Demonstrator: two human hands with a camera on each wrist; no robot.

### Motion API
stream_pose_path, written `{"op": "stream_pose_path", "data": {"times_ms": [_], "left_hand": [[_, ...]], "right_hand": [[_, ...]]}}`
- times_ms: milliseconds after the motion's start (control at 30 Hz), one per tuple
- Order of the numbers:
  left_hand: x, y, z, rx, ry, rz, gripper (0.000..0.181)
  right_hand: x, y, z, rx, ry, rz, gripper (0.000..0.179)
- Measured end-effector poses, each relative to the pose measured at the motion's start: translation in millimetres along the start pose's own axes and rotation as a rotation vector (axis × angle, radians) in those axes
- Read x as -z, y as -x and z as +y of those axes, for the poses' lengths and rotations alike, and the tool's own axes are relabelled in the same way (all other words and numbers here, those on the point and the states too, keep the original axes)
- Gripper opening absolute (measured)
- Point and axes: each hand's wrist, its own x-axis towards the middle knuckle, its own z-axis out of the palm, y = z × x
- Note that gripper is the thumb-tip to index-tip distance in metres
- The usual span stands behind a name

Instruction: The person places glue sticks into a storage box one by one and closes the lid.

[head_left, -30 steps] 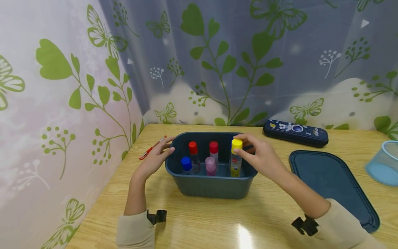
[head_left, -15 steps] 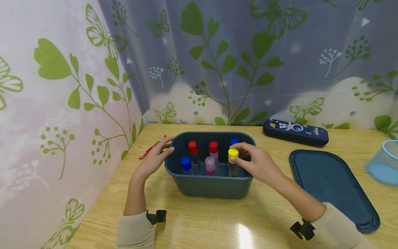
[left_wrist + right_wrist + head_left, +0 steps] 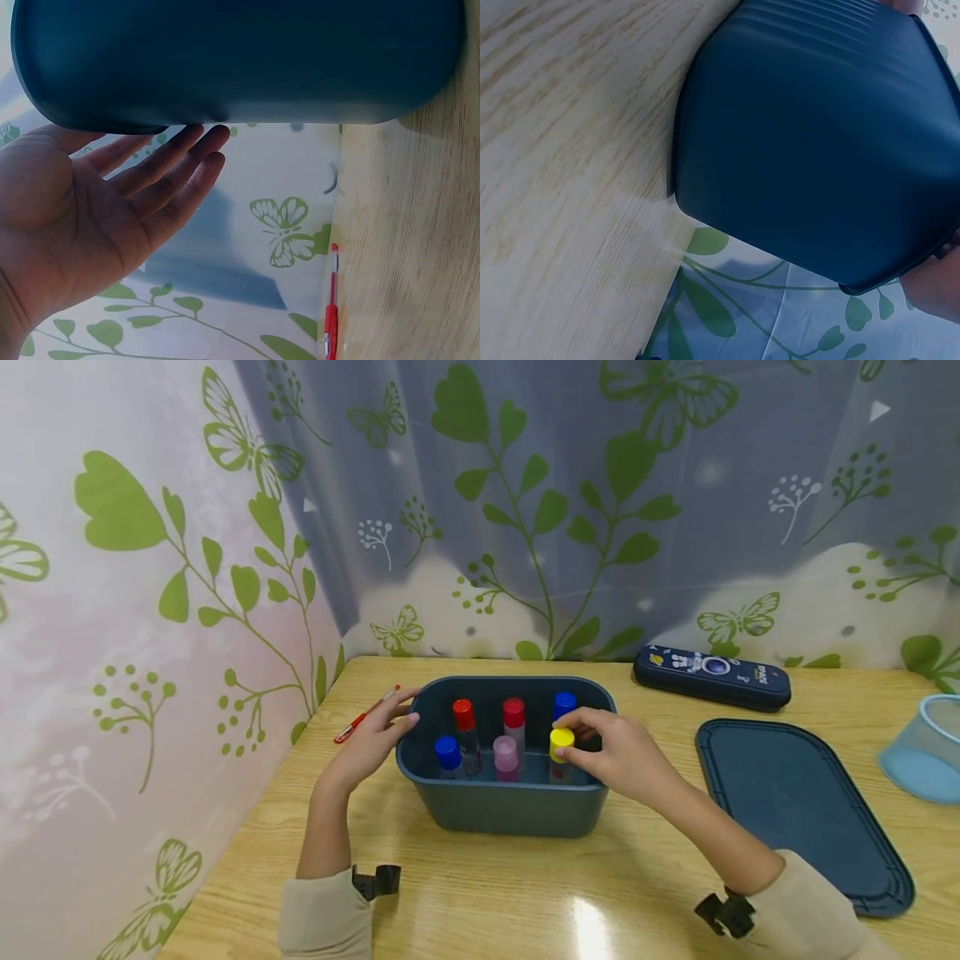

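Observation:
A dark blue plastic bin [image 3: 517,810] stands on the wooden table, holding several small clear bottles with coloured caps. My right hand [image 3: 633,760] reaches over its right rim and pinches the yellow-capped bottle [image 3: 561,745] between thumb and fingers. That bottle is upright inside, its lower end hidden by the front wall. Behind it is a blue-capped bottle [image 3: 565,703]; a pink-capped bottle [image 3: 506,753] stands to its left. My left hand [image 3: 365,750] touches the left end of the bin, its fingers extended along the outer wall in the left wrist view. The right wrist view shows mostly bin wall [image 3: 817,150].
Two red-capped bottles [image 3: 464,718] and another blue-capped bottle [image 3: 448,753] fill the bin's left part. A flat dark lid [image 3: 802,810] lies at right, a pencil case [image 3: 712,677] behind it. A light blue mesh cup [image 3: 930,752] is far right, a red pen [image 3: 367,714] left.
My right hand has lowered the yellow-capped bottle deeper into the bin and slightly left, uncovering the blue cap behind it. The left hand stays at the rim.

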Motion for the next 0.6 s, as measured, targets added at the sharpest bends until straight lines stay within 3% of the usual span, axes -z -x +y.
{"op": "stream_pose_path", "data": {"times_ms": [600], "left_hand": [[-0.3,-0.7,1.1,0.007,-0.006,-0.001,0.05]], "right_hand": [[1.9,-2.7,-1.1,0.014,0.106,-0.057,0.023]]}}
